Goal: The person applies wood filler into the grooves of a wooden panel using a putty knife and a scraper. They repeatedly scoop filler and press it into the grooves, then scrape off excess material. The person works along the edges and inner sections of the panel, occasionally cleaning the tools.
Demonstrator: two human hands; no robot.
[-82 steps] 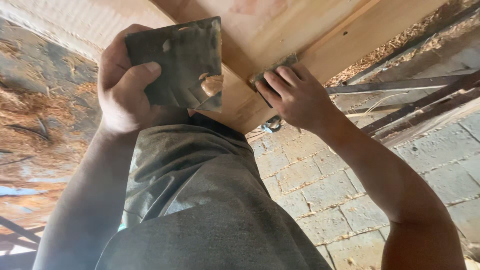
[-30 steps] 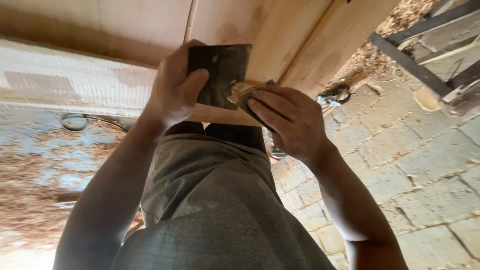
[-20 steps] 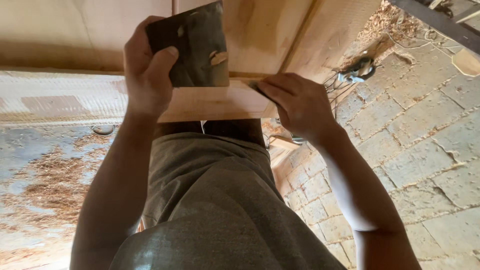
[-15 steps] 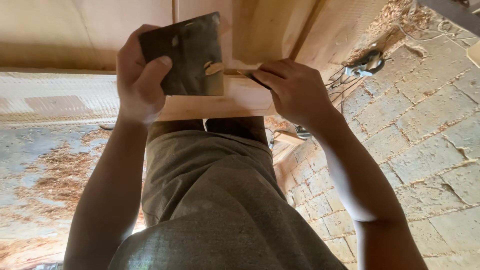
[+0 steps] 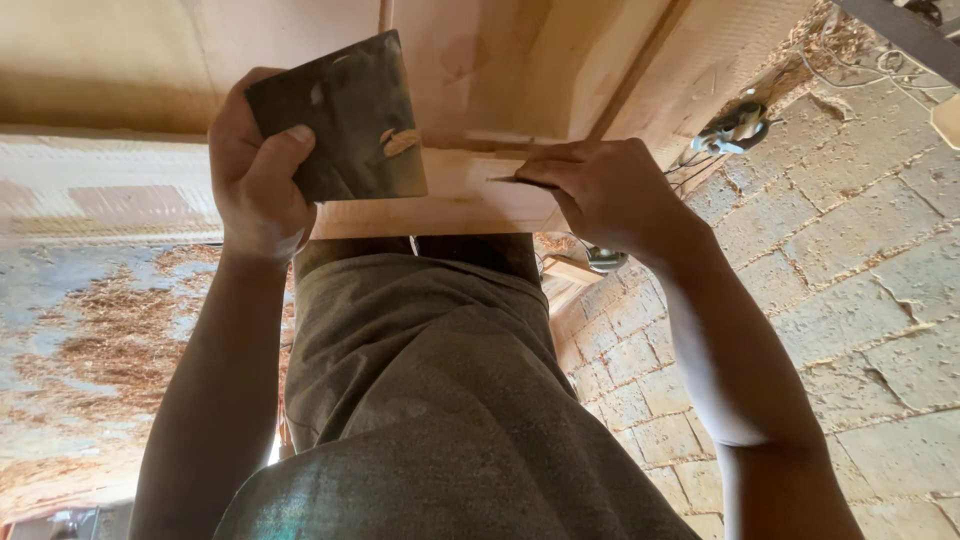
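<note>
Left hand (image 5: 255, 185) fingers clamp a dark square sanding pad (image 5: 340, 120) against the pale wooden board (image 5: 450, 195). Right hand (image 5: 600, 190) fingers pinch a thin pencil-like marker (image 5: 505, 180), tip on the board.

Pale wooden worktop (image 5: 130, 185), edge faced in light timber, carrying a planed wooden board (image 5: 470, 195) flat at its near edge. Below, a floor of grey paving blocks (image 5: 850, 290), strewn with wood shavings (image 5: 110, 330) piled thick on the left and thin along the joints at right.
</note>
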